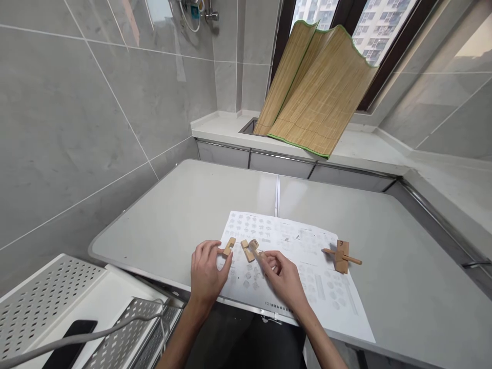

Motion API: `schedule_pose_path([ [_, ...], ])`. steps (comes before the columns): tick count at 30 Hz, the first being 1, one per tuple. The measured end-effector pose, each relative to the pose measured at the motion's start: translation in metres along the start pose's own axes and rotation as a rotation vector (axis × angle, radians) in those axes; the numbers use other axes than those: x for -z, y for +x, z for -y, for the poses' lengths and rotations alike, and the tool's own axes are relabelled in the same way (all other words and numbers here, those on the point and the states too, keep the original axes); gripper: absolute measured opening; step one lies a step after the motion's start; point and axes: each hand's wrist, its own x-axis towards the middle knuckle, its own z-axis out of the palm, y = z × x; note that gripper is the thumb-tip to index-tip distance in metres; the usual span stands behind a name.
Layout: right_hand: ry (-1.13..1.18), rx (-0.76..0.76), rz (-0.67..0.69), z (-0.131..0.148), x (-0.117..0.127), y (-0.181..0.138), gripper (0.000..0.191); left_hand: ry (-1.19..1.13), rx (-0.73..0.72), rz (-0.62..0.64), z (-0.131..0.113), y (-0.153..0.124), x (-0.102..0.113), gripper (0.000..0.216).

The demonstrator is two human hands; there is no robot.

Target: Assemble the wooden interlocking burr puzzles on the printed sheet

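My left hand (209, 270) is closed, with thumb and fingertips around a small notched wooden block (229, 246) at the left side of a printed paper sheet. My right hand (283, 277) pinches another wooden block (253, 246), whose raised end bears a dark mark. Its lower part is partly hidden by the fingers. Just left of it, a notched wooden piece (248, 252) lies tilted on the paper (307, 241); whether the two touch, I cannot tell. Small grey diagrams of block shapes cover the sheet.
A brown marked piece with a stick across it (341, 256) lies at the paper's right edge. The pale table (184, 205) has a centre seam. A bamboo mat (319, 92) leans by the window. At lower left stand a perforated white rack (49, 292), a phone (71, 343) and a grey cable (126, 320).
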Motion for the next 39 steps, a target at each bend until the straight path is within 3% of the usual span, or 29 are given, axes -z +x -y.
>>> schedule_pose_path([
  [5,-0.127,-0.018,0.009,0.011,-0.005,0.010,0.041,0.035,-0.038,0.082,-0.006,-0.004,-0.004,0.022],
  [12,-0.296,0.044,0.038,0.010,-0.012,0.013,0.026,-0.152,-0.047,0.238,-0.010,0.000,-0.004,0.041],
  [16,-0.223,0.093,0.052,0.008,0.003,-0.001,0.034,-0.227,-0.091,0.311,-0.007,0.009,-0.008,0.076],
  [19,-0.164,0.046,0.010,-0.004,0.025,-0.020,0.040,-0.231,-0.114,0.366,-0.008,0.017,-0.018,0.084],
  [27,-0.060,-0.150,-0.262,-0.064,0.085,-0.061,0.050,-0.252,-0.126,0.394,-0.013,0.029,-0.037,0.065],
  [39,0.001,-0.169,-0.277,-0.061,0.084,-0.059,0.047,-0.195,0.084,0.265,0.023,0.090,-0.050,0.050],
])
